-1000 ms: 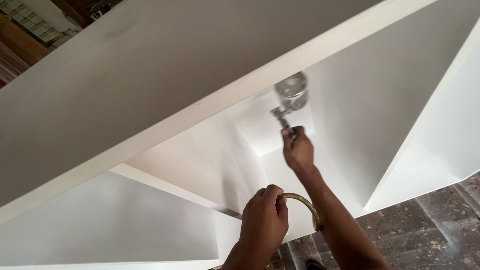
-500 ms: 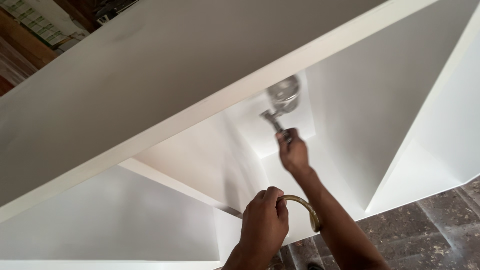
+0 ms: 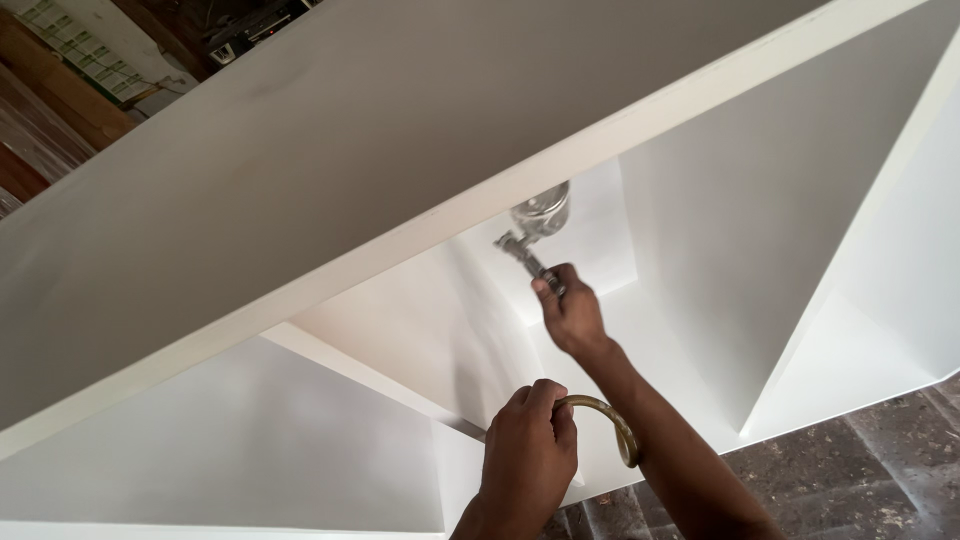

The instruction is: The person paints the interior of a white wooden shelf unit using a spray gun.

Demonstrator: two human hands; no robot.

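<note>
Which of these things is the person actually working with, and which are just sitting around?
In use:
right hand gripping the spray gun
left hand holding the hose
white cabinet, where the gun points

Just about:
stacked clutter at the upper left
dark stone floor

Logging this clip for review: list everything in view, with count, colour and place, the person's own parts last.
spray gun: one, silvery metal, cup partly hidden behind the cabinet's front edge, inside the middle compartment
hose: one, yellowish, looped at bottom centre
cabinet: one, white, with dividers, fills most of the view
floor: dark, mottled, lower right
wooden boards: brown, top left
right hand: holds the spray gun's grip
left hand: holds the hose
</note>
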